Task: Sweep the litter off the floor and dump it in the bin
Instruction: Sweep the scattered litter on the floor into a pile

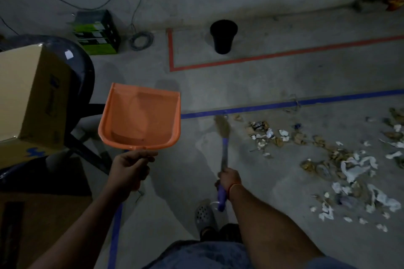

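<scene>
Glossy plastic dustpan point(140, 116), rough concrete floor point(240, 76)

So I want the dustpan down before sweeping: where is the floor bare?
Bare concrete lies between the broom head and the chair, under the dustpan, and inside the red tape around the bin. Right of the broom, litter crowds it.

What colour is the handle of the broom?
Purple, seen in the head view: broom handle.

The location is a bare storage or utility room. Indicators: concrete floor point(240, 76) marked with red tape point(262, 57) and blue tape point(306, 102), stacked cardboard box point(28, 91), loose cables point(141, 40).
</scene>
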The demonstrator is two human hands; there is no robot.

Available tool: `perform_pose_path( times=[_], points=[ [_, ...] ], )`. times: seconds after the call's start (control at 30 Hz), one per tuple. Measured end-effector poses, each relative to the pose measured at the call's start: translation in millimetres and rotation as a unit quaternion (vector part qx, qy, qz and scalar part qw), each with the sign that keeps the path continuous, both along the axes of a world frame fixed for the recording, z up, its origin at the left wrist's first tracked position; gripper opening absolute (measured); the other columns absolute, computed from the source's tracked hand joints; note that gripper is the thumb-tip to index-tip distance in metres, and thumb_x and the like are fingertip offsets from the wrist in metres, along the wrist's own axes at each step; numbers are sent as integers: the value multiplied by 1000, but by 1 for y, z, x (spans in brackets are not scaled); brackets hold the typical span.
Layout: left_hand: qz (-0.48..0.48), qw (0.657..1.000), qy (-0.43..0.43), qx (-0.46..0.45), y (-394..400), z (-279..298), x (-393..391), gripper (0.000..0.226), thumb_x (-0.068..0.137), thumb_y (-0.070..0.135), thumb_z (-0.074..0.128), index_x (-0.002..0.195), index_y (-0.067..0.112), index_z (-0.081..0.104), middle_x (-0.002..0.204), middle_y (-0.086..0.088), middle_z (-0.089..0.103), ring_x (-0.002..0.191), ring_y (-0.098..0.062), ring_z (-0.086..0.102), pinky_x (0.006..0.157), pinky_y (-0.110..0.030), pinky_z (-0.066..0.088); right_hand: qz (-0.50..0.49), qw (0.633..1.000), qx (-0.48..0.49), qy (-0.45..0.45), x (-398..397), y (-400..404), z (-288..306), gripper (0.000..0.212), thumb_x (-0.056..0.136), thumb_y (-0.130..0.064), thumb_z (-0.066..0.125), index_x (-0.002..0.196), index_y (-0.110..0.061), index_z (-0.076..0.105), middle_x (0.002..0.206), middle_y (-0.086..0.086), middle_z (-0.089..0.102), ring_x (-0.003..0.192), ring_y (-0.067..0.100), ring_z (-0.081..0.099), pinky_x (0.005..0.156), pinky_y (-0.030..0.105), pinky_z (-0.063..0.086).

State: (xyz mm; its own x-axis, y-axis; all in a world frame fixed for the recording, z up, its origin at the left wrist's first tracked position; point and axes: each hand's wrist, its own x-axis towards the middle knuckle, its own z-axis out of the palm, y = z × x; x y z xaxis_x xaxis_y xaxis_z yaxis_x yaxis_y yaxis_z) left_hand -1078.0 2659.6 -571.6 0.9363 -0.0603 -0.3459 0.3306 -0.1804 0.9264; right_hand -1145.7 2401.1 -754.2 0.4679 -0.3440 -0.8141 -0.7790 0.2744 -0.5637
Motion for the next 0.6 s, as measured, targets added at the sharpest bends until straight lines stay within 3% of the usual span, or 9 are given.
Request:
perform_pose_path(
  times=[0.2,0.33,0.43,0.53,0.6],
  points=[
    [-60,998,8,9,-25,-6,22,30,97,-13,45,98,-3,73,86,-20,63,48,-15,46,45,-20,33,-195,981,-17,11,-17,-94,-5,14,88,-1,52,84,-5,65,64,18,60,54,30,60,58,38,50],
    [-100,995,11,8,-65,-2,28,32,97,-14,43,97,-1,72,85,-16,63,46,-11,48,41,-17,33,-249,967,-36,32,-30,-159,-20,12,82,-9,59,87,0,65,72,21,65,65,32,65,65,43,55],
    [-120,993,11,-6,-99,5,28,29,98,-13,42,100,-3,70,85,-14,62,43,-8,48,36,-15,32,-232,970,-57,37,-48,-200,-68,49,62,-26,58,103,-2,69,86,15,73,79,33,71,78,53,58],
    [-140,990,8,-28,-131,6,27,30,98,-13,42,97,-1,70,86,-15,61,44,-8,47,37,-14,32,-280,959,-45,9,-60,-193,4,26,81,-10,54,104,-10,67,80,16,68,69,30,66,70,39,57],
    [-147,989,5,-33,-152,7,25,27,98,-12,43,97,-4,69,86,-15,61,44,-9,47,37,-14,30,-303,953,-27,-15,-74,-196,20,29,89,1,48,106,-14,67,70,15,59,57,28,56,60,33,49]
  ],
)
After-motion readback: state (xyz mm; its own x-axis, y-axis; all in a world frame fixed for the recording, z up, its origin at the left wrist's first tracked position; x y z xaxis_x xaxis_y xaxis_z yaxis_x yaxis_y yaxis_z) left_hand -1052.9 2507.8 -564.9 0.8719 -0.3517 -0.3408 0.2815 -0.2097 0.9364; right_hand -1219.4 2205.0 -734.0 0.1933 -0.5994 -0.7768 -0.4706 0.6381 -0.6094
